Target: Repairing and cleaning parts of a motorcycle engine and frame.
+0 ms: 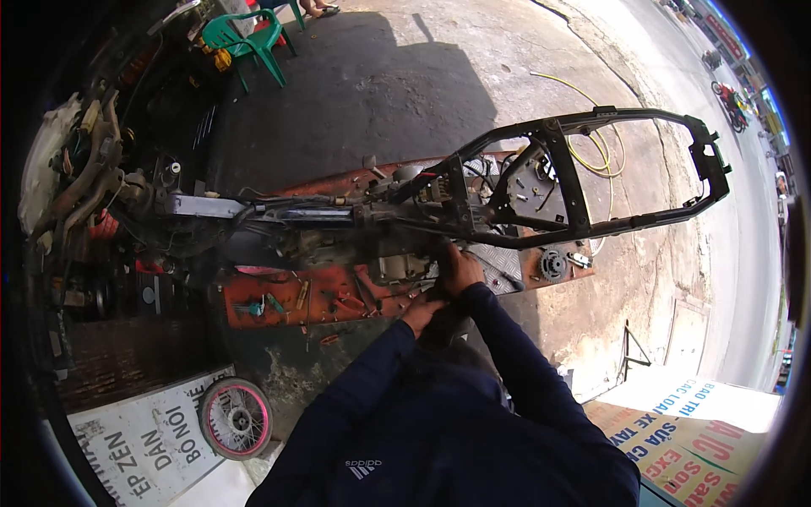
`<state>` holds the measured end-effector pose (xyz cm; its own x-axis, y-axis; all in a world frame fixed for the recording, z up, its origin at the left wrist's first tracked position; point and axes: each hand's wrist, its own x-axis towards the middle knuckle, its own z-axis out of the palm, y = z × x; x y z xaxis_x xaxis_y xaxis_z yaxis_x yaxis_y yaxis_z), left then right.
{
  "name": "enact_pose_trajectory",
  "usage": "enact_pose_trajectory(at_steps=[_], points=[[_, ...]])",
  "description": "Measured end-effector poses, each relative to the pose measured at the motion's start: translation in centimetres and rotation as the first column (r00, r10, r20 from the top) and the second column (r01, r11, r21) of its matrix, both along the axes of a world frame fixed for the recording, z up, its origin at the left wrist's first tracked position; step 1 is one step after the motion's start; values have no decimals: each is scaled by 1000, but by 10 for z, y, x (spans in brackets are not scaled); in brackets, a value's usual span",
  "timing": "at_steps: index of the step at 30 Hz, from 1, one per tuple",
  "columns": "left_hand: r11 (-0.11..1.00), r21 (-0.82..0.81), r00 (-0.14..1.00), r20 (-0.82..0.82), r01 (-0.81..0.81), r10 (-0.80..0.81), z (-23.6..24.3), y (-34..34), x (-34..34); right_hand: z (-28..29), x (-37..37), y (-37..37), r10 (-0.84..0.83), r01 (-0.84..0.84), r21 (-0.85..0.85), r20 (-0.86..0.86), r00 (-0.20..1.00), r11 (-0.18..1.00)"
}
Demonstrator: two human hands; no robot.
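A stripped black motorcycle frame [574,182] lies across the view above a long red work stand. Under its middle sits a metal engine [401,266], close to both of my hands. My right hand [460,272] is bent at the engine's right side, just below the frame's lower rail; its fingertips are in shadow and hidden. Nearer to me, my left hand [422,311] is curled beside the right wrist, its fingers closed. What it grips, if anything, is too dark to make out.
Several tools, among them red-handled pliers [365,287], lie on the red work stand [245,296]. A toothed metal part [553,265] rests at its right end. A pink-rimmed wheel [236,418], a green chair [245,42] and a yellow hose [604,169] are around it.
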<state>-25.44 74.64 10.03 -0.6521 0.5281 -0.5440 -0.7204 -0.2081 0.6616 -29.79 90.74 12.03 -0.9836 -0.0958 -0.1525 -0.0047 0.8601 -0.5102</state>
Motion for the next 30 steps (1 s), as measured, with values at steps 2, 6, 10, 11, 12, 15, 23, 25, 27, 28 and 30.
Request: enact_pose_trajectory(at_steps=[2, 6, 10, 11, 12, 15, 23, 25, 27, 28, 30], points=[[999, -34, 999, -9, 34, -34, 8, -2, 0, 3, 10, -2, -471, 476, -234, 83, 878, 847], [997, 58, 997, 53, -58, 55, 14, 28, -8, -59, -18, 28, -806, 633, -586, -61, 588, 506], [964, 25, 953, 155, -266, 259, 7, 4, -10, -53, -27, -45, -802, 663, -515, -85, 592, 544], [966, 4, 954, 153, -260, 256, 3, -8, -4, -44, -16, -48, -807, 668, -524, -66, 587, 529], [973, -35, 961, 152, -228, 231, -4, -16, 5, -40, -1, -46, -613, 521, -450, -79, 786, 725], [975, -126, 965, 164, -185, 205, -12, -13, 28, -37, 18, -22, -310, 230, -391, -155, 938, 891], [964, -190, 951, 213, -185, 224, -5, -8, -7, -11, 0, -31, -555, 498, -314, -125, 822, 808], [963, -265, 990, 112, -50, 82, -13, -25, 1, -11, 26, -22, -36, -10, -224, -199, 979, 975], [945, -326, 997, 75, -3, 29, -1, -23, 4, -25, 50, -5, -198, 143, -311, -153, 968, 940], [921, -389, 999, 30, -6, 19, 7, -24, 2, -30, 69, 3, -385, 299, -356, -203, 900, 885], [985, -164, 995, 92, 56, -41, 21, -47, -19, -12, 89, -14, -575, 449, -420, -248, 779, 789]])
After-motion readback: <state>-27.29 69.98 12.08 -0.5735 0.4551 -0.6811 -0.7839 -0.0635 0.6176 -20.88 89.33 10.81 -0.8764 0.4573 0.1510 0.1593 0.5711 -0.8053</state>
